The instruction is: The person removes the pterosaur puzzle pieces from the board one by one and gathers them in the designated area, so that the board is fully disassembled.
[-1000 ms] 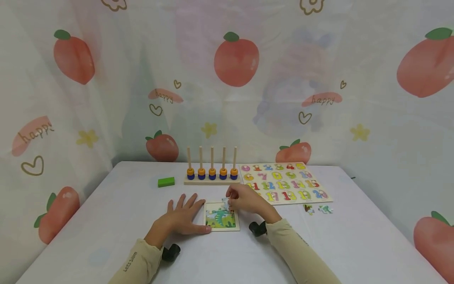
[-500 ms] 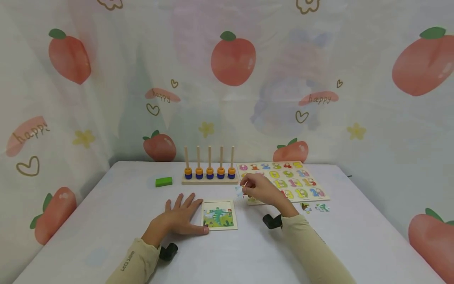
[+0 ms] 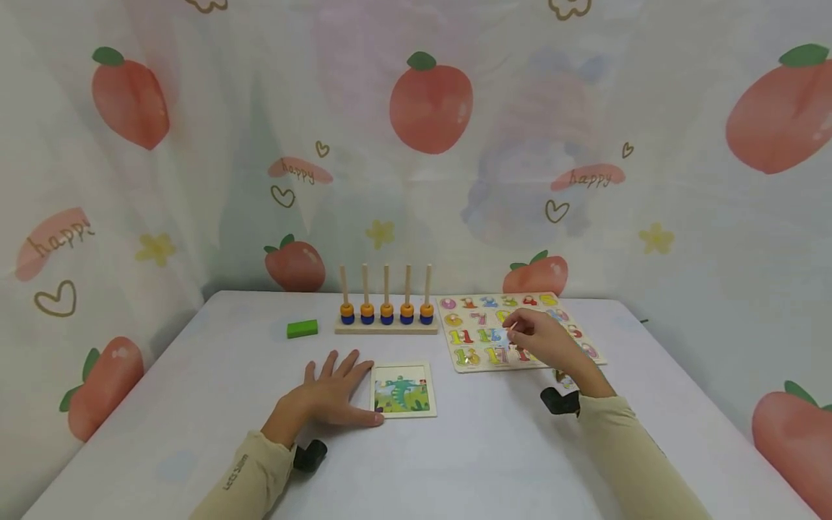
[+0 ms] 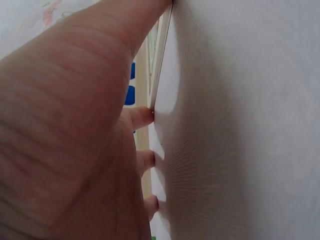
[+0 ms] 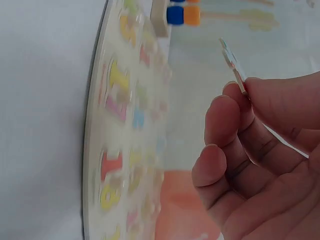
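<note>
My left hand (image 3: 328,401) lies with its fingers spread, thumb and index finger at the left edge of a small square jigsaw tray (image 3: 411,414). A green dinosaur picture shows in the tray, with a pale area along its top. In the left wrist view, the fingertips rest at the tray's edge and on the tablecloth. My right hand (image 3: 546,343) is raised over the number puzzle board (image 3: 481,369). Between thumb and index finger it pinches a thin jigsaw piece (image 5: 231,59), seen nearly edge-on in the right wrist view. Its other fingers are curled loosely.
Behind the tray stands a wooden peg stand (image 3: 386,328) with orange and blue beads on upright rods. A green block (image 3: 302,329) lies to its left. Loose jigsaw pieces (image 3: 562,376) lie in front of the number board, partly hidden by my right wrist.
My right hand has moved from above the jigsaw tray to the right, over the number board, carrying the pinched jigsaw piece. The left hand has stayed at the tray.
</note>
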Tool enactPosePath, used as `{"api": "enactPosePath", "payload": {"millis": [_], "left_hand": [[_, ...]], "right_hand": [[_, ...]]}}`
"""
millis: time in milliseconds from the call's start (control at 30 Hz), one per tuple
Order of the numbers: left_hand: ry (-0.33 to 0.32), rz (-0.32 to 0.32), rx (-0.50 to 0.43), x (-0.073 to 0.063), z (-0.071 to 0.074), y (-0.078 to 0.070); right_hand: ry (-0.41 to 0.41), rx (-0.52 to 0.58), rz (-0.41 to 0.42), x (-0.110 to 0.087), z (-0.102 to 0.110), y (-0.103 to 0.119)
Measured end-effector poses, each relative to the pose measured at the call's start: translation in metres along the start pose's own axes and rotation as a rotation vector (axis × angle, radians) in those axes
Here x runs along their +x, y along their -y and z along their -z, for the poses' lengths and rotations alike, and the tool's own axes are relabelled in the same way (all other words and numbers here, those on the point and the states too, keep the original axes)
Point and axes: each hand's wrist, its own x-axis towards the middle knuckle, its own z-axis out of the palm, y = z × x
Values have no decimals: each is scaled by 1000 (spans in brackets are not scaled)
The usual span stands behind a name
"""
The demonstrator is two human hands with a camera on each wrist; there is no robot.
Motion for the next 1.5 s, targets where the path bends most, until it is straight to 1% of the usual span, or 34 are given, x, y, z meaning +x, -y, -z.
{"api": "enactPosePath", "payload": {"millis": [67, 167, 400, 633, 900, 1133, 1267, 1367, 1500], "left_hand": [[5, 5, 4, -1, 2, -1], [-6, 8, 7, -3, 4, -3], [-3, 4, 14, -4, 1, -1], [-18, -3, 11, 5, -2, 1], [-9, 1, -1, -3, 5, -4], [7, 3, -14, -2, 5, -1], [5, 3, -15, -3, 4, 0], [16, -1, -21, -2, 3, -1], [12, -6, -22, -3, 3, -2]], "right_hand": [[-7, -24, -13, -4, 8, -6], [-5, -52, -45, -11, 18, -14], [-5, -110, -105, -30, 39, -32], [-11, -116, -139, -45, 58, -46], [-15, -119, -184, -60, 71, -61], [13, -140, -227, -69, 86, -73], [20, -144, -224, -77, 94, -82], [26, -149, -231, -83, 102, -89], [43, -148, -270, -88, 110, -97]]}}
